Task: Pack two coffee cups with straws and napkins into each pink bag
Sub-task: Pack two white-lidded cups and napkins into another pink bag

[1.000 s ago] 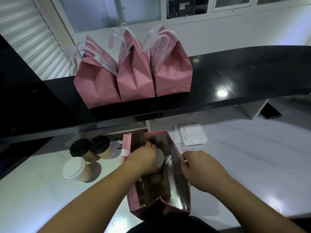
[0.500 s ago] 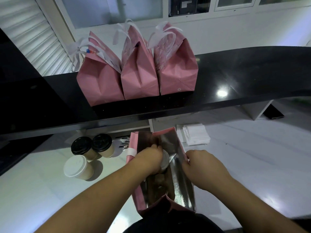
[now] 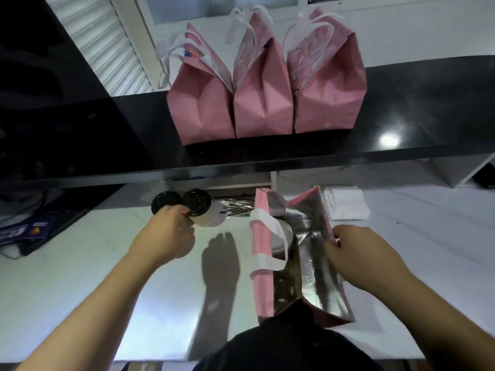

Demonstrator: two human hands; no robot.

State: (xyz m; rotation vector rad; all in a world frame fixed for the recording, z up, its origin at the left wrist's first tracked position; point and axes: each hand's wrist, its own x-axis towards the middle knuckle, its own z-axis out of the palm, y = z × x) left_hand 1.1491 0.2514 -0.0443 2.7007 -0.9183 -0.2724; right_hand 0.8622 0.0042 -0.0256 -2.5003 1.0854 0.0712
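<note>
An open pink bag (image 3: 262, 290) with silver lining stands on the white table in front of me. A white-lid coffee cup (image 3: 281, 235) sits inside it, partly behind the white handle. My right hand (image 3: 361, 259) pinches the bag's right rim. My left hand (image 3: 171, 232) is out at the left, fingers curled down over a cup that it hides, fingertips against a black-lid cup (image 3: 197, 203). A second black-lid cup (image 3: 164, 202) stands beside that. Wrapped straws (image 3: 238, 207) lie behind the bag, and white napkins (image 3: 345, 204) lie at its right.
Three closed pink bags (image 3: 263, 103) with white handles stand in a row on the black raised counter (image 3: 401, 116) behind the table. Dark items and a blue packet (image 3: 26, 231) lie at the far left. My dark clothing fills the bottom centre.
My left hand left the inside of the bag and moved left to the cups. The white-lid cup it held stays in the bag. My right hand kept hold of the rim.
</note>
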